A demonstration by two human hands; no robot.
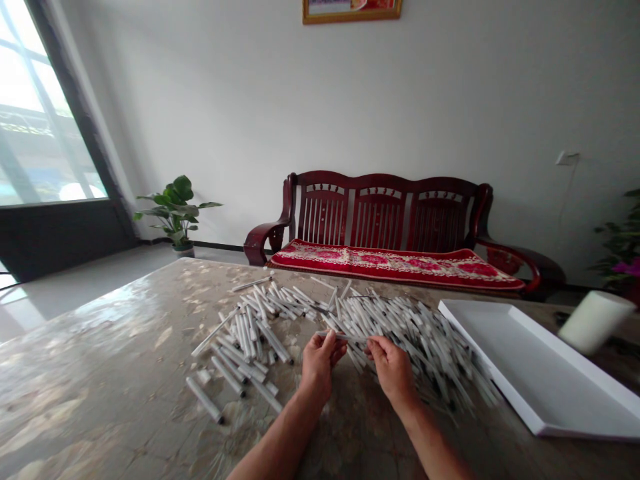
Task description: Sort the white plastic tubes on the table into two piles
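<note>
My left hand (320,363) and my right hand (393,367) are both closed on one thin white pen (356,339), each pinching an end and holding it level just above the table. Behind and to the right of my hands lies a large heap of white pens (425,333). To the left, a looser scatter of white pen barrels and caps (250,340) is spread over the marble table (100,373).
A flat white tray (540,373) lies on the table at the right, with a white cylinder (595,321) beyond it. Behind the table stands a dark wooden bench with a red cushion (395,260). A potted plant (175,210) stands by the window at the left.
</note>
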